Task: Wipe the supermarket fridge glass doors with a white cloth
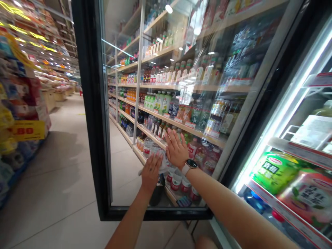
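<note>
A see-through glass door (129,186) in a black frame stands swung open in front of me. My left hand (152,168) presses a crumpled white cloth (163,166) against the lower part of the glass, its fingers over the cloth. Up and to the right of it, my right hand (177,148) lies flat on the glass with fingers stretched and nothing in them. A dark-faced watch (191,164) on a pale strap is around my right wrist. The cloth is partly hidden under my left fingers.
Behind the glass, shelves (181,122) hold rows of drink bottles. To the right is the lit cooler interior, with a green drink pack (272,173) and a red drink pack (308,195). Stacked goods with a yellow price sign (28,130) flank the tiled aisle (64,145) at left.
</note>
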A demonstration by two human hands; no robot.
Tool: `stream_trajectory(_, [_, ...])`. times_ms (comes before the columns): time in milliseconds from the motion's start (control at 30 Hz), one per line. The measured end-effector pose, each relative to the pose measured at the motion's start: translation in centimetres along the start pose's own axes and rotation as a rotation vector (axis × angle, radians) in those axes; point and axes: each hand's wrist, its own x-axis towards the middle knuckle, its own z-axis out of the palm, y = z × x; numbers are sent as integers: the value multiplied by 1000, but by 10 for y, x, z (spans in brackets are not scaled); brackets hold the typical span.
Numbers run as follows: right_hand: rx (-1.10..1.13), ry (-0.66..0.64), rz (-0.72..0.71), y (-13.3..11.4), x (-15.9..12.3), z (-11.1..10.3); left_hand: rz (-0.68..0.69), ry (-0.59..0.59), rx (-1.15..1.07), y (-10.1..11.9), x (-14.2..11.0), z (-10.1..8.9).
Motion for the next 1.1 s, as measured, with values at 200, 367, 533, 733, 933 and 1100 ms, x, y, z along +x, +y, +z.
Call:
stream_trajectory(200, [-8,3,-5,1,1,2,107,-69,27,-35,9,-18])
stream_trajectory(367, [-12,15,-12,1,1,0,-143,110,186,-80,17,-42])
stream_trajectory(533, [-3,-5,-9,1,-2,-3,-326,237,205,-75,21,-42])
stream_trajectory(733, [-14,4,-18,2,0,-5,-169,153,93,-21,15,-12])
stream_trajectory(933, [-21,-53,-30,-3,-13,-5,9,47,11,-22,9,-9])
stream_trajectory(1100, [-6,-46,-89,-17,-59,11,14,20,-7,-30,7,-12])
